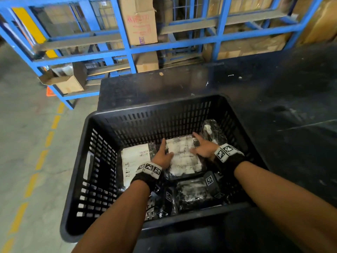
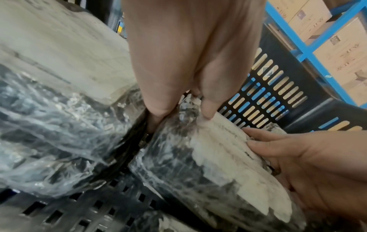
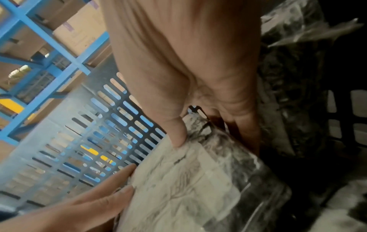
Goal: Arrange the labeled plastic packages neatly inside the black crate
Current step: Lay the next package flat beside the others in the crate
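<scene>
A clear plastic-wrapped package with a white paper label (image 1: 183, 156) lies label up on the floor of the black slotted plastic crate (image 1: 160, 123), toward its far wall, with its long axis running from the near side to the far side. The left hand (image 1: 163, 156) holds its left edge and the right hand (image 1: 202, 148) its right edge. The head view shows only the backs of the hands. The wrist views show each grip: the thumb (image 2: 208, 102) lies on the label and the fingers (image 2: 157, 108) are tucked down the side. Both forearms reach in over the near rim. A second labelled package (image 1: 135, 161) lies just to the left, and another wrapped bundle (image 1: 212, 132) stands in the far right corner. The crate sits on a dark worktop (image 1: 273, 88).
</scene>
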